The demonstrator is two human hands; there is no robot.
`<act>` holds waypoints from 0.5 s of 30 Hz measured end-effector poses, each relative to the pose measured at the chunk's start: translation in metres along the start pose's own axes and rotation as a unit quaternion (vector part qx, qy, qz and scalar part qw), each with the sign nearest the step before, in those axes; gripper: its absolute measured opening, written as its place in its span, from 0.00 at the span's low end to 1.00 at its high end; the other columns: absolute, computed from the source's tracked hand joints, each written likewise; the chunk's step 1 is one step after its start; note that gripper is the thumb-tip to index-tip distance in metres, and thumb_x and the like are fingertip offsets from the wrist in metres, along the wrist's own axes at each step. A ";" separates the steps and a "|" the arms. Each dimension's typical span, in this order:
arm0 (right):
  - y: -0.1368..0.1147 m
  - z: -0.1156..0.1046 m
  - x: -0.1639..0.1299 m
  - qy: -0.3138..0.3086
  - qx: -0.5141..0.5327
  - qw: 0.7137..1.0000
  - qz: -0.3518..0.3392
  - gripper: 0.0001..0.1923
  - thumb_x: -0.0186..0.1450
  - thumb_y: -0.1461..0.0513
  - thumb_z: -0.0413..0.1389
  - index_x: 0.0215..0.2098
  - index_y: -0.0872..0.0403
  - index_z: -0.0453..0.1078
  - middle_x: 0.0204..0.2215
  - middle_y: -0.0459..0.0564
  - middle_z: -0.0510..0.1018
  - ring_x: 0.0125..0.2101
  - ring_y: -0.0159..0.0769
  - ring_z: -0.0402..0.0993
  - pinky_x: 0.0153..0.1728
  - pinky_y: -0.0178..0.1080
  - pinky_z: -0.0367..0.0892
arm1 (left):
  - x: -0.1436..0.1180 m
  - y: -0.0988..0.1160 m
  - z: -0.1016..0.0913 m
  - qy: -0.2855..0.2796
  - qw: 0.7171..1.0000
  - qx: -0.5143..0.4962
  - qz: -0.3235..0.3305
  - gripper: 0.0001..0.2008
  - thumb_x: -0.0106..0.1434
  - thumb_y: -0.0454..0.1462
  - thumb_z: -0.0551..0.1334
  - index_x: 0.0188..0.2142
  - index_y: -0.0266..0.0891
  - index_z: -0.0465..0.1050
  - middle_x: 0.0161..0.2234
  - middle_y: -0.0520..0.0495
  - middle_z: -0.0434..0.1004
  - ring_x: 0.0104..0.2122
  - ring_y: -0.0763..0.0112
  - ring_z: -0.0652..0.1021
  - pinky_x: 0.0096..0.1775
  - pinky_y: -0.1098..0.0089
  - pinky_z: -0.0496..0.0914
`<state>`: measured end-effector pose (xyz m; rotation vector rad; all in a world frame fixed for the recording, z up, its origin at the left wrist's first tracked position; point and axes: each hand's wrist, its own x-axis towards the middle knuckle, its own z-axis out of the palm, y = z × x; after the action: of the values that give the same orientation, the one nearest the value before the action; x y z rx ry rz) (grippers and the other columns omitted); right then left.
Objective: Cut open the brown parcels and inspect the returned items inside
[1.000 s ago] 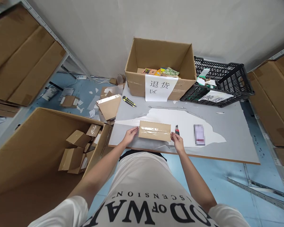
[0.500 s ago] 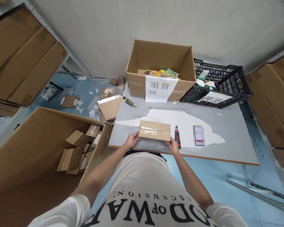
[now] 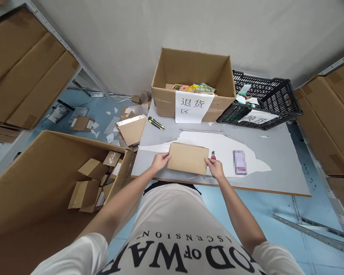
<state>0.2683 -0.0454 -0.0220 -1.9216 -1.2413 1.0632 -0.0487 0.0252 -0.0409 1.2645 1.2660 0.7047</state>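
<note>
A small brown cardboard box (image 3: 188, 158) is held between both hands over the front of the table, its plain face toward me. My left hand (image 3: 161, 160) pinches its left end and my right hand (image 3: 215, 167) grips its right end. Just beyond the right hand, the tip of a red and black box cutter (image 3: 213, 154) shows; the hand covers its handle. Farther right lies a phone-like object (image 3: 240, 163), blurred out. A yellow and black box cutter (image 3: 156, 123) rests near the table's left edge.
At the back of the table (image 3: 281, 152) stand a large labelled carton (image 3: 160, 101) with colourful packets and a black crate (image 3: 275, 95). A big open carton (image 3: 60, 138) with several small boxes is at left. Cardboard scraps (image 3: 130, 130) litter the floor.
The box has turned in my hands: its taped face showed before, and a plain, wider face shows now. My right hand has moved up and right, covering the red cutter's handle.
</note>
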 end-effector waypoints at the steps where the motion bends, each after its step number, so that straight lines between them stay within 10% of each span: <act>1: 0.001 0.000 0.004 0.000 -0.010 1.000 0.008 0.26 0.58 0.44 0.52 0.39 0.55 0.77 0.36 0.52 0.82 0.40 0.46 0.77 0.40 0.42 0.70 | 0.003 -0.003 0.001 0.002 1.000 0.004 -0.008 0.24 0.51 0.52 0.64 0.41 0.37 0.78 0.41 0.46 0.80 0.44 0.53 0.77 0.48 0.57 0.70; 15: 0.028 0.019 0.017 0.000 0.028 0.998 0.058 0.30 0.54 0.41 0.54 0.33 0.58 0.77 0.29 0.53 0.82 0.31 0.41 0.78 0.34 0.39 0.72 | 0.006 -0.029 0.001 -0.017 0.994 -0.075 -0.084 0.31 0.39 0.53 0.70 0.39 0.35 0.78 0.40 0.42 0.80 0.43 0.54 0.78 0.50 0.54 0.69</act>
<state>0.2683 -0.0394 -0.0591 -1.9708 -1.0988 1.1446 -0.0530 0.0232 -0.0704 1.0315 1.2504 0.6417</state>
